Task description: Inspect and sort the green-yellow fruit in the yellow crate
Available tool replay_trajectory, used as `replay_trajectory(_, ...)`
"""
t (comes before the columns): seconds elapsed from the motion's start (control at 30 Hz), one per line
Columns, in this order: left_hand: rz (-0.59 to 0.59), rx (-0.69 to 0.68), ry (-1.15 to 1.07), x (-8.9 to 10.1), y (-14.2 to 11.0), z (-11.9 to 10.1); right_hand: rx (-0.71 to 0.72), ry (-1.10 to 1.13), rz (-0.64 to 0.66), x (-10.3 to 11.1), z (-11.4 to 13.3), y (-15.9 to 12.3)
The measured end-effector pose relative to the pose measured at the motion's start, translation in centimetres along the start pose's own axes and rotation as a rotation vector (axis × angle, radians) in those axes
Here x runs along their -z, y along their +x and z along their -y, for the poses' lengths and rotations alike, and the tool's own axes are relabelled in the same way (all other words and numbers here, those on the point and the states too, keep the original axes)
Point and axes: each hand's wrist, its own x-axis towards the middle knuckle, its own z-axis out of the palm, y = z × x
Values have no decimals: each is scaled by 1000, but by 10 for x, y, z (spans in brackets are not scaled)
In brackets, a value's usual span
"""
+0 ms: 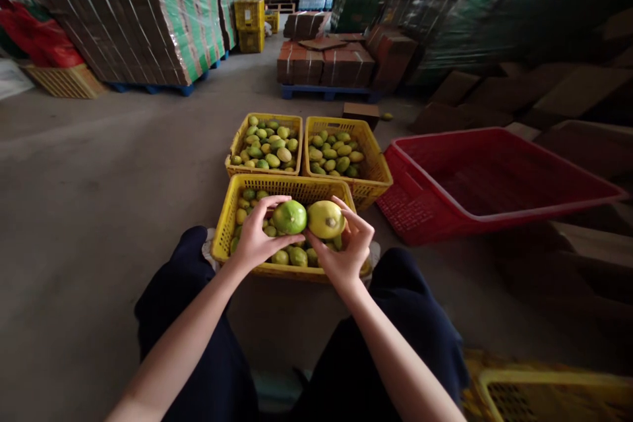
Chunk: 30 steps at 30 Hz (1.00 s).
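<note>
My left hand (257,235) is closed round a green lemon (289,217), thumb below and fingers above. A yellow lemon (325,219) is gripped by my right hand (349,247), its blunt tip turned towards me. The two fruits are side by side, almost touching, above the near yellow crate (225,224). Inside that crate lie several green and yellow lemons (297,256), partly hidden by my hands.
Behind are a left yellow crate (301,145) and a right yellow crate (380,161), both holding lemons. A large red crate (430,211) stands at right, near flattened cardboard (524,92). Cartons (326,64) sit on a blue pallet (329,92). Wrapped stacks (192,20) rise at left.
</note>
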Motion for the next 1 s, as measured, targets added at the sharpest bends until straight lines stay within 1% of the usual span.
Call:
replay_trajectory(0.13,46,140,-208,2,4,0,23,35,50,3,1,5)
replay_trajectory(0.2,49,209,-325,4,7,1,-40,18,89,8,2,10)
replay_trajectory(0.23,44,253,-379,4,9,2,-108,19,110,11,3,14)
replay_trajectory(0.3,39,370,-483,5,11,5,-302,81,162,16,6,20)
replay_trajectory(0.4,37,616,-670,4,12,8,-607,288,217,18,11,26)
replay_trajectory(0.53,-84,947,-888,3,15,8,-943,551,178,10,10,25)
replay_trajectory(0.63,-162,1138,-936,3,18,5,-1165,710,178,3,5,22)
replay_trajectory(0.7,-176,1199,-948,2,18,3,-1238,761,179,0,1,20)
replay_trajectory(0.77,-169,1212,-967,2,18,1,-1263,781,140,-2,-2,19)
replay_trajectory(0.83,-155,1198,-990,0,18,0,-1253,782,91,-7,-3,17)
replay_trajectory(0.93,-149,1161,-1037,-5,17,-3,-1219,791,71,-15,-1,14)
replay_trajectory(1.0,-162,1151,-1067,-7,17,-3,-1265,823,49,-21,1,13)
